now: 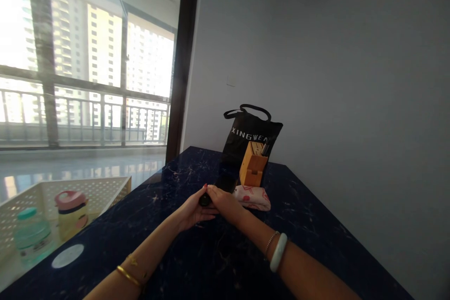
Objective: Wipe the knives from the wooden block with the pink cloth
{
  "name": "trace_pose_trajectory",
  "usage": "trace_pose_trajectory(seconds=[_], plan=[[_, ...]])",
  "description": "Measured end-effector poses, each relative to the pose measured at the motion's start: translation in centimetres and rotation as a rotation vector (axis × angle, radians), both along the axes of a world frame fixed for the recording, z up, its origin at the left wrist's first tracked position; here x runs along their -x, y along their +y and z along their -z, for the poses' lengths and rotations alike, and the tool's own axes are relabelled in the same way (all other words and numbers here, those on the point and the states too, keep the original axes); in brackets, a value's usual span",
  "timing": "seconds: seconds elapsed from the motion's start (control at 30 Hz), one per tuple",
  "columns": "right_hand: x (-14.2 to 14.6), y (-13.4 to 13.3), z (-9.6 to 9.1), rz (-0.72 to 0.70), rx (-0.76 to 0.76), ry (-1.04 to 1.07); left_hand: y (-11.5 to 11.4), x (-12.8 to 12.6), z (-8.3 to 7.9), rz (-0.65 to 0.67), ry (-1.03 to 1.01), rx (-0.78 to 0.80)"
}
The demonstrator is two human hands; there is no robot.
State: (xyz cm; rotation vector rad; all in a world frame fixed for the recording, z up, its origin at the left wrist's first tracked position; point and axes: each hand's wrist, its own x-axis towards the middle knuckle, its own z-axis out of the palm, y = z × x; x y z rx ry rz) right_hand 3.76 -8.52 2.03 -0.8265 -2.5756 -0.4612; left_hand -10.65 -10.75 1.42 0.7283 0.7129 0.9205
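Both hands meet over the dark tabletop around a black object with a rounded end. Its kind is hard to make out, since my hands cover much of it and it blends into the dark surface. My left hand supports it from the left and below, thumb on top. My right hand closes over it from the right. Just beyond my right hand lies a folded white cloth with a pink-red pattern. Behind the cloth stands a wooden knife block with one silver-and-dark handle in its top.
A black tote bag with white letters stands upright behind the block, near the grey wall. At the left, a white perforated basket holds a pink-lidded cup and a green-capped bottle. A white disc lies near the table's left edge.
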Motion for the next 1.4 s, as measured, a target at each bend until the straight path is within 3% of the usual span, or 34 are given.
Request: trace_pose_trajectory(seconds=[0.07,0.13,0.3,0.4,0.57,0.73,0.9,1.1,1.17,1.33,1.4], plan=[[-0.6,0.0,0.1,0.016,0.003,0.06,0.0,0.1,-0.1,-0.014,-0.058,0.082],[-1.8,0.3,0.0,0.123,-0.036,0.274,0.1,0.6,-0.2,-0.036,-0.142,0.164],[-5.8,2.6,-0.6,0.707,-0.275,1.031,0.7,1.8,-0.6,-0.101,-0.203,0.154],[-7.4,4.9,-1.0,0.941,-0.176,1.091,0.8,1.9,-0.5,-0.119,-0.204,0.106],[-7.4,7.6,-1.6,1.049,0.082,0.998,0.8,1.8,-0.1,-0.162,-0.156,0.107],[-7.4,8.4,-1.7,1.125,0.082,0.989,0.6,1.7,0.1,-0.176,-0.123,0.125],[-9.5,8.6,-1.8,1.155,0.102,1.014,0.5,1.4,0.1,-0.193,-0.069,0.113],[-9.2,5.7,-0.3,1.193,0.163,1.147,0.6,0.8,0.5,-0.202,-0.033,0.102],[-8.3,4.0,0.5,1.124,0.119,1.061,0.6,0.7,0.7,-0.202,-0.025,0.091],[-6.3,0.9,1.7,0.742,0.181,0.521,0.8,0.6,1.2,-0.199,0.015,0.077],[-6.0,0.4,1.9,0.705,0.182,0.37,0.8,0.7,1.3,-0.199,0.032,0.076]])
